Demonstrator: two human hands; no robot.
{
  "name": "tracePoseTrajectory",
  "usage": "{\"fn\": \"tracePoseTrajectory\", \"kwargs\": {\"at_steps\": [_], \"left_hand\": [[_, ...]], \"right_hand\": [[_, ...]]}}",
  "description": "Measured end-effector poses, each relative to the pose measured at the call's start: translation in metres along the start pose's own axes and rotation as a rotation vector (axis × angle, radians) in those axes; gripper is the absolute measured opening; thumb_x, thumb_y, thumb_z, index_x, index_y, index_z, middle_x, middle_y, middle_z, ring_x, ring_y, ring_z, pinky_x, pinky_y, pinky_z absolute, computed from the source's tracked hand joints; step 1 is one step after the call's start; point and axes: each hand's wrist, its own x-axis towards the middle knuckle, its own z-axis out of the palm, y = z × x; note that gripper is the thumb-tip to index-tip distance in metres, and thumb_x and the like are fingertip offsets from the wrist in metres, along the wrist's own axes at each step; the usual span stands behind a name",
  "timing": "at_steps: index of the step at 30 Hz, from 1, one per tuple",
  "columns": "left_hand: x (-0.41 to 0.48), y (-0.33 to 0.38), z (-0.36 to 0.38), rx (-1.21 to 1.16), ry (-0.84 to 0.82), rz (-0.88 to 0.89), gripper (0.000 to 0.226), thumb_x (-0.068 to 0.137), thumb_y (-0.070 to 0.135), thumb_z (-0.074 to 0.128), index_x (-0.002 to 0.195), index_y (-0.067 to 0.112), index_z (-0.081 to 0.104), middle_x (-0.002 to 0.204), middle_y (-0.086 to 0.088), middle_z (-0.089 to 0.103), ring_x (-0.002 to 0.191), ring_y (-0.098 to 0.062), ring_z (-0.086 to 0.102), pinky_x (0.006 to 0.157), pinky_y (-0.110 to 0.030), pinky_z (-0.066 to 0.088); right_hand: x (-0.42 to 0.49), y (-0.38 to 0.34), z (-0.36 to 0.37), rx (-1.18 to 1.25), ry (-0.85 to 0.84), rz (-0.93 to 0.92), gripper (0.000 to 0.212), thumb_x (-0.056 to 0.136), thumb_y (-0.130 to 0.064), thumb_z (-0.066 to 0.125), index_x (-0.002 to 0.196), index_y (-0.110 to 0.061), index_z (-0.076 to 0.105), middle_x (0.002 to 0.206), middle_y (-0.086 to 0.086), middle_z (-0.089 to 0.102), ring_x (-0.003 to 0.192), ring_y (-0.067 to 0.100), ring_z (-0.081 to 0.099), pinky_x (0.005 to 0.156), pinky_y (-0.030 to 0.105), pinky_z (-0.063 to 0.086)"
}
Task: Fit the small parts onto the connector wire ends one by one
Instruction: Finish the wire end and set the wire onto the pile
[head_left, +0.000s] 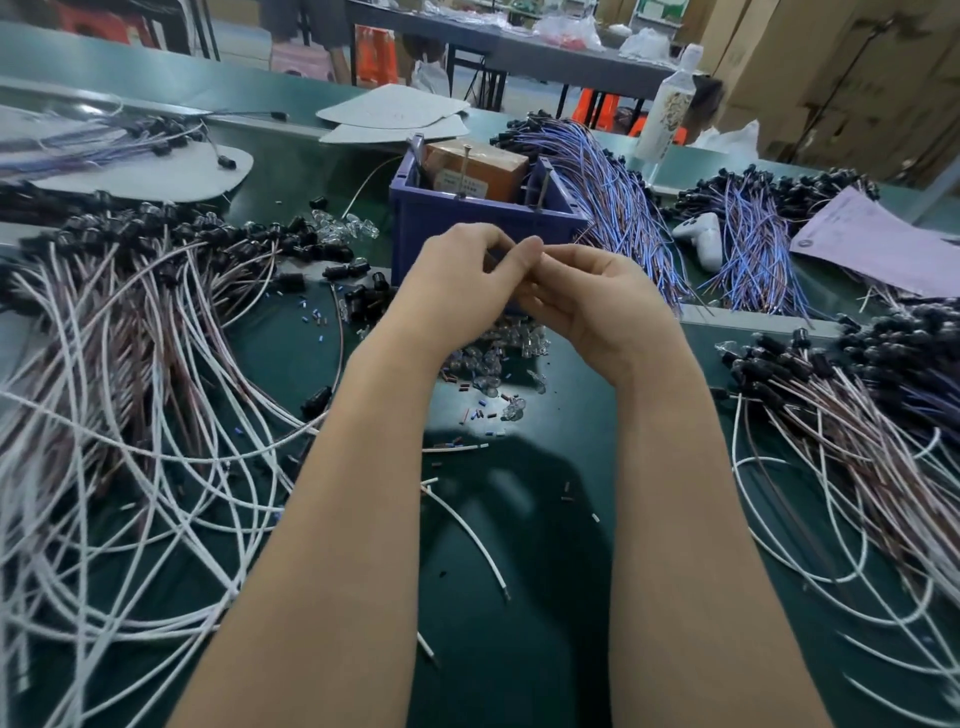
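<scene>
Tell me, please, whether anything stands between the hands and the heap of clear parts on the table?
Nothing visible does. The left hand and right hand meet above the heap of clear parts, in front of the blue bin, fingers pinching a small piece, mostly hidden; only open air lies below them.

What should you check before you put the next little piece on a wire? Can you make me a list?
1. Hands together: ok. The left hand and right hand meet fingertip to fingertip.
2. Piece pinched between them: cannot tell, the fingers hide it.
3. Piece fully on the wire end: cannot tell.
4. More clear pieces close by: ok, a pile lies just below the hands.
5. More white wires ready: ok, a heap lies on the left.
6. Is the green table tidy: not ok, tiny bits are scattered about.
</scene>
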Motion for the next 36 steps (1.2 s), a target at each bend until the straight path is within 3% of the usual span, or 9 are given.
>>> {"fn": "tracePoseTrajectory", "kwargs": {"at_steps": [2, 5, 9, 14, 16, 18, 21, 27, 36], "left_hand": [[0.001, -0.003, -0.004, -0.059, -0.031, -0.002, 0.027, 0.094, 0.039, 0.054, 0.093, 0.017, 0.07, 0.075, 0.005, 0.07, 0.065, 0.002, 0.061, 0.065, -0.017, 0.046], [0.001, -0.006, -0.005, -0.13, -0.086, -0.002, 0.023, 0.092, 0.034, 0.06, 0.081, 0.016, 0.069, 0.063, 0.008, 0.066, 0.047, 0.008, 0.052, 0.049, -0.006, 0.036], [-0.002, -0.013, -0.007, -0.357, -0.12, -0.065, 0.016, 0.091, 0.026, 0.063, 0.081, 0.014, 0.067, 0.065, 0.002, 0.066, 0.05, 0.004, 0.053, 0.052, -0.01, 0.04], [0.004, -0.019, 0.0, -0.234, -0.065, -0.176, 0.02, 0.093, 0.027, 0.06, 0.079, 0.015, 0.067, 0.061, 0.005, 0.064, 0.048, 0.001, 0.052, 0.052, -0.017, 0.039], [0.006, -0.018, 0.004, -0.161, -0.03, -0.197, 0.023, 0.094, 0.028, 0.058, 0.074, 0.019, 0.063, 0.063, 0.005, 0.063, 0.055, -0.007, 0.053, 0.061, -0.024, 0.041], [0.005, -0.018, 0.003, -0.224, -0.03, -0.188, 0.022, 0.094, 0.027, 0.058, 0.075, 0.019, 0.062, 0.064, 0.003, 0.063, 0.061, -0.013, 0.055, 0.063, -0.027, 0.043], [0.0, -0.016, -0.004, -0.433, -0.092, -0.132, 0.017, 0.095, 0.023, 0.058, 0.08, 0.016, 0.062, 0.065, 0.001, 0.061, 0.055, -0.005, 0.051, 0.057, -0.018, 0.042], [0.005, -0.011, -0.002, -0.097, -0.079, -0.186, 0.031, 0.095, 0.031, 0.056, 0.066, 0.019, 0.061, 0.059, 0.005, 0.061, 0.047, -0.004, 0.046, 0.05, -0.023, 0.034], [0.004, -0.011, -0.007, -0.047, -0.162, -0.235, 0.035, 0.095, 0.034, 0.055, 0.066, 0.016, 0.062, 0.064, 0.003, 0.061, 0.057, -0.009, 0.05, 0.058, -0.025, 0.039]], "right_hand": [[0.001, 0.004, -0.006, -0.005, 0.006, 0.02, 0.01, 0.09, -0.007, 0.059, 0.081, -0.008, 0.063, 0.06, -0.002, 0.065, 0.057, 0.008, 0.058, 0.058, 0.015, 0.049], [0.001, 0.014, -0.009, 0.21, -0.052, 0.082, 0.014, 0.092, -0.005, 0.052, 0.082, -0.007, 0.062, 0.059, -0.002, 0.064, 0.053, 0.005, 0.055, 0.054, 0.011, 0.046], [0.003, 0.023, -0.006, 0.39, -0.071, 0.114, 0.018, 0.094, -0.004, 0.049, 0.083, -0.005, 0.064, 0.063, 0.003, 0.066, 0.059, 0.008, 0.06, 0.057, 0.01, 0.049], [0.008, 0.024, 0.003, 0.038, 0.023, 0.004, 0.012, 0.092, -0.004, 0.055, 0.084, -0.004, 0.064, 0.067, 0.006, 0.064, 0.062, 0.012, 0.055, 0.055, 0.013, 0.046], [0.009, 0.024, 0.005, -0.11, 0.087, -0.056, 0.013, 0.091, -0.005, 0.059, 0.08, -0.006, 0.064, 0.069, 0.009, 0.063, 0.06, 0.012, 0.053, 0.057, 0.016, 0.044], [0.01, 0.022, 0.005, -0.058, 0.093, -0.06, 0.014, 0.091, -0.004, 0.059, 0.078, -0.007, 0.065, 0.066, 0.006, 0.063, 0.057, 0.01, 0.053, 0.056, 0.016, 0.046], [0.01, 0.018, 0.004, 0.181, 0.03, -0.003, 0.015, 0.091, -0.003, 0.056, 0.079, -0.006, 0.065, 0.059, 0.0, 0.064, 0.052, 0.006, 0.055, 0.053, 0.012, 0.048], [0.009, 0.024, 0.004, 0.085, 0.046, -0.009, 0.017, 0.093, -0.004, 0.055, 0.078, -0.005, 0.063, 0.055, -0.002, 0.065, 0.048, 0.002, 0.053, 0.05, 0.01, 0.043], [0.01, 0.032, 0.004, 0.276, 0.037, 0.135, 0.019, 0.093, -0.005, 0.054, 0.076, -0.005, 0.062, 0.054, -0.001, 0.061, 0.046, 0.003, 0.052, 0.049, 0.01, 0.045]]}}
